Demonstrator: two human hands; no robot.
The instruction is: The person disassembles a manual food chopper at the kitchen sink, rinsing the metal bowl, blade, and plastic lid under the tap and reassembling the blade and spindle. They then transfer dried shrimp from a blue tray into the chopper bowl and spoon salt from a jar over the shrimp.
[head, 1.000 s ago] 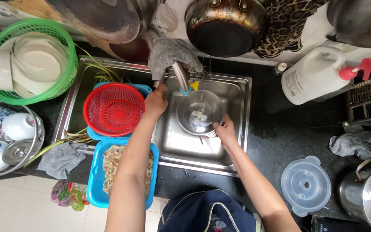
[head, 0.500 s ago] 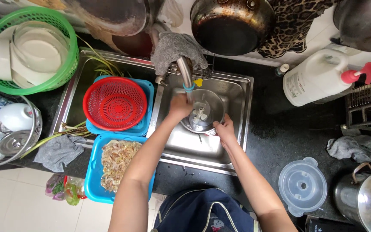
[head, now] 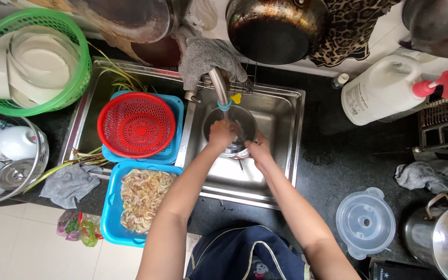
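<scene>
Hands meet over the right basin of the steel sink, under the curved tap. Left hand is curled over the near rim of a small metal bowl, fingers closed on it. Right hand is cupped at the bowl's lower right edge, fingers bent around it; whether they pinch the rim or only steady it cannot be told.

Handling, as judged: bowl looks thin steel, so light and stiff, not fragile, but likely wet and slippery under the tap. Rim is the sensible place to grip, thumb inside and fingers outside, with the second hand under the base.

Containers and markings nearby:
- white plastic jug with red pump top, on the dark counter right of the sink; pale rectangular label on its side.
- small bottle, white cap, just left of the jug.
- clear round lid near the counter's front edge.
- red colander nested in a blue tray in the left basin.
- second blue tray below it, holding pale shredded food.

No signs visible.
</scene>
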